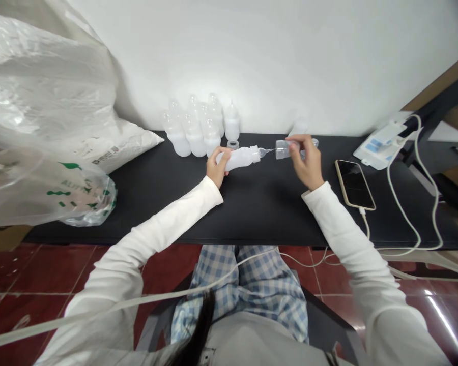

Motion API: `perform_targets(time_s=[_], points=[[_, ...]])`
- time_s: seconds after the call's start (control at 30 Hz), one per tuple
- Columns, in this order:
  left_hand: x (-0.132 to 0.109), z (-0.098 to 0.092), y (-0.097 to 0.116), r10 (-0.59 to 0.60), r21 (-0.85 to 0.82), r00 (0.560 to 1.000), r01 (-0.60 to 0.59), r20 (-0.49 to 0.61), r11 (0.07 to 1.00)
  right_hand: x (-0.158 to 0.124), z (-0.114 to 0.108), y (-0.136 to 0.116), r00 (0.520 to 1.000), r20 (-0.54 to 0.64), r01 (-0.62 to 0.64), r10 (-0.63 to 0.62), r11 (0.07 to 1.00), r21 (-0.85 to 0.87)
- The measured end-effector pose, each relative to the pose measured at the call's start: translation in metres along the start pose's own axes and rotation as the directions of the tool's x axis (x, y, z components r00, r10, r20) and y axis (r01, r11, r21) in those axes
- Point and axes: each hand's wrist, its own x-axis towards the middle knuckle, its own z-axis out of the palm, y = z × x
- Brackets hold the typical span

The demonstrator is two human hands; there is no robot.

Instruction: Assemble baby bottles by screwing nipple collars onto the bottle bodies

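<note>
Above the black tabletop [275,213], the left hand [217,166] wraps the body of a translucent squeeze bottle [238,158], held nearly level, while the right hand [306,161] pinches a clear plastic cap [286,149] in line with the thin nozzle [267,151]; hands apart, each closed on its piece. Bottle judged light and soft-walled, best held around the body; nozzle looks fragile, and the smooth cap may slip from the fingertips.

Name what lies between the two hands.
In the head view: a white plastic squeeze bottle held by the left hand, its thin nozzle reaching toward a clear plastic cap in the right hand.
</note>
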Motion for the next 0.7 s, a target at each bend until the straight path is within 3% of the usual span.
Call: perform_targets(time_s=[0.23,0.37,0.53,0.63,0.7], points=[[-0.002,0.001,0.002,-0.012,0.005,1.000,0.012,0.020,1.000,-0.016,0.030,-0.001,0.980,0.150,0.086,-0.129,0.960,0.266],[0.003,-0.001,0.000,-0.215,-0.044,0.977,0.215,-0.008,0.976,-0.020,0.033,-0.003,0.970,0.157,0.127,-0.185,0.939,0.319],[0.002,0.002,0.003,-0.378,-0.024,0.918,0.383,0.119,0.923,-0.026,0.037,-0.011,0.949,0.192,0.208,-0.251,0.954,0.216],[-0.007,0.005,0.006,-0.336,0.000,0.929,0.341,0.155,0.940,-0.030,0.040,-0.024,0.968,0.189,0.137,-0.164,0.980,0.147],[-0.013,0.006,0.010,-0.175,0.061,0.973,0.168,0.147,0.984,-0.030,0.041,-0.032,0.986,0.159,-0.072,0.048,0.986,0.147]])
